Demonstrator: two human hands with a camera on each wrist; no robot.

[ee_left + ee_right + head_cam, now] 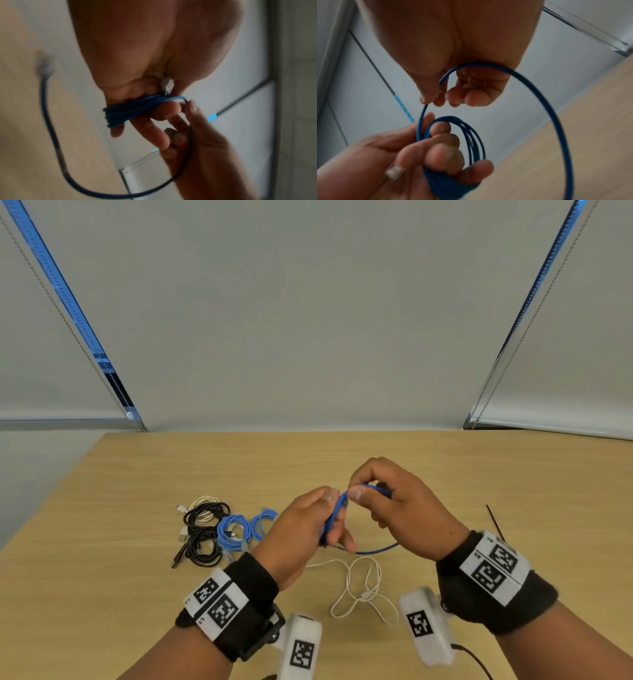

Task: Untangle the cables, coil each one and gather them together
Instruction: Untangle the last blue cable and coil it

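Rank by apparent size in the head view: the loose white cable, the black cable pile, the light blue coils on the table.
1. Loose white cable, spread widest.
2. Black cable pile.
3. Light blue coils; close to the black pile, so this order is unsure.

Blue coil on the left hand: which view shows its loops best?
Right wrist: the blue coil faces the camera, its separate loops around the left hand fingers. Left wrist shows it edge-on, as a bundle. Head shows only a small blurred edge between both hands.
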